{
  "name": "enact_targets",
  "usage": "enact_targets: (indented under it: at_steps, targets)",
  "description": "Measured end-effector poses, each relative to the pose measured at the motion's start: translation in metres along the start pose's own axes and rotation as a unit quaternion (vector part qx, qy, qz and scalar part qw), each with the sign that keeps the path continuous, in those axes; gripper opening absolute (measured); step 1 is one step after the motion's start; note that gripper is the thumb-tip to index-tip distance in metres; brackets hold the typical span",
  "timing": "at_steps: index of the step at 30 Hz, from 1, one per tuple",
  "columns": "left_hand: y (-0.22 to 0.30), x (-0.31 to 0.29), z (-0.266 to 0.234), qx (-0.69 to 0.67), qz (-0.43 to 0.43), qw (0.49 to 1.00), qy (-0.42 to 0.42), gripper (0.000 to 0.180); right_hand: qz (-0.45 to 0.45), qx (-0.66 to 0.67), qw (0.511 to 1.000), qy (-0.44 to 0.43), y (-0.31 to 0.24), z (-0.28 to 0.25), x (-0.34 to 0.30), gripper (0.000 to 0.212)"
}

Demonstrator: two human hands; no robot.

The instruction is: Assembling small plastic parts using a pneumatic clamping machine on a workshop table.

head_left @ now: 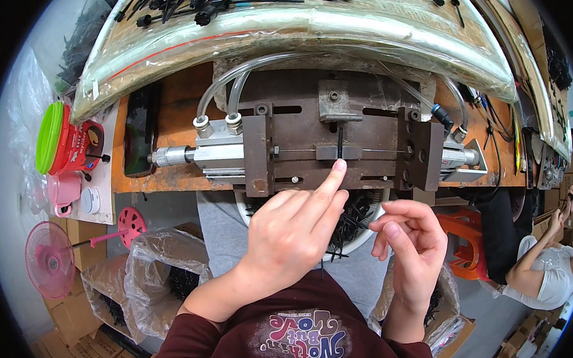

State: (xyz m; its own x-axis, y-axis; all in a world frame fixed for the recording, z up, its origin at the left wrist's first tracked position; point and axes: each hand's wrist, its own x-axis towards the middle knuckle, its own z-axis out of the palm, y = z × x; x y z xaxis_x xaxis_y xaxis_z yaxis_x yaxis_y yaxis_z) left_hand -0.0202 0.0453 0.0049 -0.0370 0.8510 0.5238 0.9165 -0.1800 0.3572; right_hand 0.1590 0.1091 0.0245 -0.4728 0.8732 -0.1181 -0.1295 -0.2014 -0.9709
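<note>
My left hand [290,228] reaches to the middle of a dark metal clamping fixture [302,128]. Its index finger is stretched out, with the tip at the near end of a thin black rod [341,140]. That rod lies between small dark jaw blocks [327,152], under a metal stop plate [334,98]. The other left fingers bend back and the thumb is hidden. Lower right, my right hand [413,241] hovers with loosely curled fingers apart from the thumb, and nothing shows in it. Below the fixture, a white tub [243,206] holds many thin black parts [355,225].
Pneumatic cylinders [220,155] with clear hoses [217,81] flank the fixture. Behind it, a plastic-covered tray [307,24] carries black parts. A red bucket [81,143], pink fan [50,259] and bag-lined boxes [165,270] stand left. Another person [541,273] sits far right near an orange stool [461,243].
</note>
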Motion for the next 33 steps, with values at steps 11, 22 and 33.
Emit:
enact_targets:
  at_steps: [11, 22, 33]
  targets:
    - [-0.002, 0.006, -0.003, 0.026, -0.020, 0.999, -0.030, 0.025, -0.102, -0.358, 0.928, -0.009, 0.069, -0.021, -0.012, 0.018]
    - [-0.070, -0.120, 0.015, -0.117, -0.139, 0.983, -0.003, 0.014, -0.324, -0.648, 0.599, -0.340, 0.139, -0.055, -0.029, 0.056]
    - [-0.162, -0.172, 0.110, 0.066, -0.393, 0.912, -0.097, 0.027, -0.447, -0.595, 0.525, -0.412, 0.198, -0.031, 0.000, 0.052]
